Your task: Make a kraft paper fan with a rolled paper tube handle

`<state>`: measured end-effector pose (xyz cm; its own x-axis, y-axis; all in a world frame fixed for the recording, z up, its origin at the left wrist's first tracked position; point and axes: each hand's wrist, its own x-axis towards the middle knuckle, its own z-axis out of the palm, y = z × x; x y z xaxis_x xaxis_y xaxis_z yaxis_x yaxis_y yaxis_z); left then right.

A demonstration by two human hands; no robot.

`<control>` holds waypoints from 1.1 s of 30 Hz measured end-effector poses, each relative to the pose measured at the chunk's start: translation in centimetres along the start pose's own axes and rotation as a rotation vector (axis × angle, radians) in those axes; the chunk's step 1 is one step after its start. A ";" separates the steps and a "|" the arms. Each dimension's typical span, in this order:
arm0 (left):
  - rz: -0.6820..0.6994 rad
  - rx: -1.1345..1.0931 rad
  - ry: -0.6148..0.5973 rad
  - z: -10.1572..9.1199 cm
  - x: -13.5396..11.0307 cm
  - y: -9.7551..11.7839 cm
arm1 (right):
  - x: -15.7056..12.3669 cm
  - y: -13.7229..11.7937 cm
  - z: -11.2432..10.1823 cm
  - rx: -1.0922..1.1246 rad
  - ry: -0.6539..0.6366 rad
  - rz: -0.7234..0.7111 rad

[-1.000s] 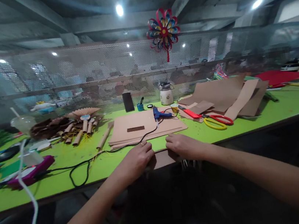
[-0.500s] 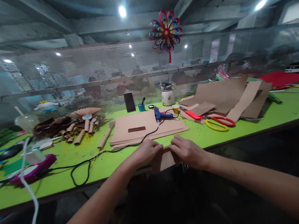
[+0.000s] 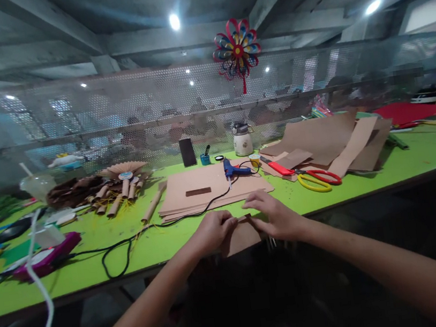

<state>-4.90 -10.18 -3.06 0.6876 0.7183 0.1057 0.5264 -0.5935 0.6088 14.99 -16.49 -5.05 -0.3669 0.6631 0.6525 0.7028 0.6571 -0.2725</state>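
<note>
A small piece of brown kraft paper point(image 3: 241, 237) with a narrow fold along its top hangs at the table's front edge. My left hand point(image 3: 216, 231) is closed on the paper's upper left, thumb and fingers pinching it. At the paper's right side, my right hand point(image 3: 276, 216) has its fingers lifted and spread from the thumb, which lies close to the edge; whether it touches is hard to tell. Just beyond my hands lies a stack of brown sheets point(image 3: 176, 183), bearing a dark folded strip point(image 3: 198, 191) and a blue glue gun point(image 3: 237, 169).
Red and yellow handled scissors point(image 3: 313, 178) lie to the right, near large brown paper pieces point(image 3: 320, 141). Leftward are a black cord point(image 3: 116, 248), a purple power strip point(image 3: 48, 255) and paper tubes point(image 3: 116, 205). A bottle point(image 3: 242, 141) stands behind.
My right hand has loosened from the paper's top edge, its fingers rising and spreading. My left hand keeps its pinch. The view has shifted slightly.
</note>
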 end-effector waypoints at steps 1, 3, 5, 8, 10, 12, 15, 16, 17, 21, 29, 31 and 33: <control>0.019 0.015 0.009 0.1 0.0 0.0 | 0.3 -0.1 -0.2 0.033 -0.008 0.017; 0.072 0.071 0.037 0.2 -0.1 0.0 | 1.0 -0.2 -0.3 0.073 -0.067 0.070; 0.125 0.142 0.076 0.3 -0.2 -0.1 | 1.5 -0.3 -0.1 0.100 -0.137 0.144; 0.175 0.199 0.100 0.2 -0.5 -0.2 | 1.9 -0.3 0.3 0.149 -0.180 0.200; 0.212 0.218 0.078 -0.1 -0.8 -0.3 | 1.9 -0.2 0.3 0.189 -0.194 0.176; 0.249 0.240 0.048 -0.6 -0.9 -0.4 | 1.9 -0.1 0.0 0.229 -0.216 0.153; 0.285 0.245 0.018 -1.4 -1.2 -0.7 | 1.9 0.2 -0.4 0.278 -0.238 0.194; 0.288 0.239 0.012 -1.7 -1.2 -0.9 | 1.9 0.4 -0.6 0.288 -0.245 0.220; 0.286 0.233 0.006 -1.8 -1.3 -1.0 | 1.9 0.6 -0.7 0.294 -0.255 0.243; 0.253 0.217 -0.003 -2.1 -1.8 -1.6 | 1.7 1.2 -0.9 0.303 -0.317 0.261; 0.294 0.170 0.272 -3.3 -1.4 -1.9 | 1.9 0.2 -1.5 0.333 -0.277 0.338; 0.242 0.175 0.502 -3.6 -1.5 -1.1 | 2.0 -0.5 -1.7 0.194 -0.197 0.322; 0.136 0.126 0.591 -3.3 -1.6 0.1 | 2.0 -1.6 -1.7 -0.005 -0.115 0.253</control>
<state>-7.59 -10.22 -0.61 0.3787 0.6914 0.6152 0.5330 -0.7064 0.4657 14.14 -16.86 -2.12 -0.2458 0.8427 0.4790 0.7839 0.4635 -0.4131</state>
